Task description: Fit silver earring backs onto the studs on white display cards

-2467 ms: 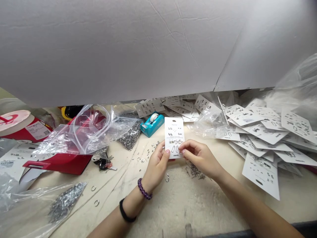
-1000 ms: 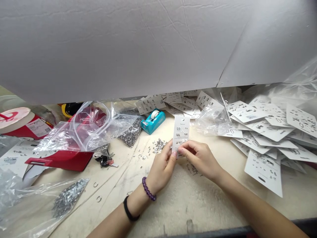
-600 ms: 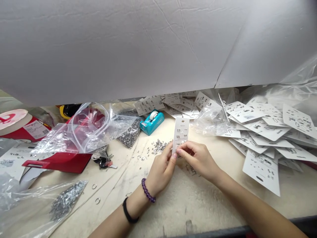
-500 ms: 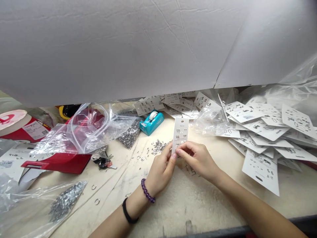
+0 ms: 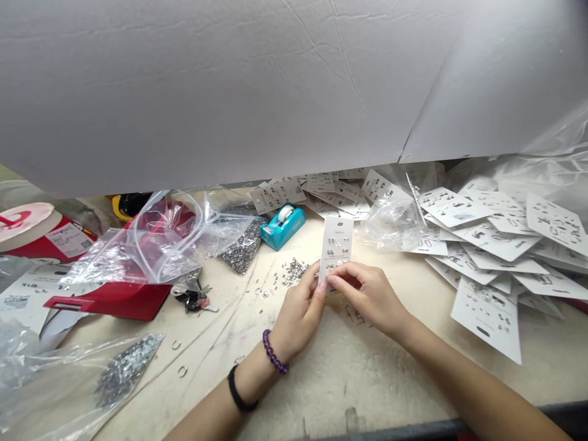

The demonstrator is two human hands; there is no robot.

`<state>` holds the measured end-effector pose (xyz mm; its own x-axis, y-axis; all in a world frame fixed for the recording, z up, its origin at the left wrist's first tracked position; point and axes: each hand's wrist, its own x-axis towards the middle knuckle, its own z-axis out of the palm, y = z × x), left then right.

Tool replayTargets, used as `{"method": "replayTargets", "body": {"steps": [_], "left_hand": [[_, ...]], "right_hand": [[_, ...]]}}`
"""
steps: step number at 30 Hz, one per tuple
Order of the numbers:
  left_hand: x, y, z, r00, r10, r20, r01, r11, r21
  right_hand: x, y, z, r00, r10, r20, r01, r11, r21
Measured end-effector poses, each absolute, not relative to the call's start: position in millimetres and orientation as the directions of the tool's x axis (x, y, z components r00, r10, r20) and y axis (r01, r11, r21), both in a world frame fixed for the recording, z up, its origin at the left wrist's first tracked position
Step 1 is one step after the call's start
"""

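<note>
A white earring card (image 5: 337, 239) stands nearly upright in front of me, with rows of small silvery stud earrings on it. My left hand (image 5: 303, 309) grips its lower left edge, thumb in front and fingers partly hidden behind. The closed fingers of my right hand (image 5: 370, 294) pinch at the card's lower part, beside the left thumb; any small piece between them is hidden. A heap of tiny silvery pieces (image 5: 294, 271) lies just beyond my left hand. Some thin metal pieces (image 5: 354, 315) lie on the table below my right hand.
A teal tape dispenser (image 5: 282, 226) stands behind the loose pieces. Many filled earring cards (image 5: 487, 318) are piled at right. Plastic bags of metal parts (image 5: 241, 248), keys (image 5: 195, 300) and a red flat item (image 5: 114, 301) lie left. A large white panel (image 5: 257, 98) overhangs the back.
The card has turned slightly, its face showing a little more squarely. Both hands keep their hold almost unmoved, and the whole view has shifted a touch.
</note>
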<state>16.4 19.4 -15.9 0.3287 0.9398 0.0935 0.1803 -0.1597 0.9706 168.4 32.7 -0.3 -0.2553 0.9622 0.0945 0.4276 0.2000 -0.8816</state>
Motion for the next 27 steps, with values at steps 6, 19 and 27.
{"method": "replayTargets", "body": {"steps": [6, 19, 27], "left_hand": [[18.1, 17.2, -14.4, 0.341, 0.937, 0.077, 0.2, -0.152, 0.968], [7.1, 37.5, -2.7, 0.02, 0.973, -0.231, -0.293, 0.227, 0.929], [0.9, 43.4, 3.3, -0.075, 0.952, -0.298, -0.394, 0.246, 0.886]], "right_hand": [[166.7, 30.1, -0.9, -0.208, 0.973, 0.097, 0.482, 0.189, -0.856], [176.1, 29.6, 5.6, -0.01, 0.854, 0.52, 0.529, 0.445, -0.722], [169.0, 40.9, -13.1, -0.266, 0.955, 0.133, 0.8, 0.295, -0.522]]}}
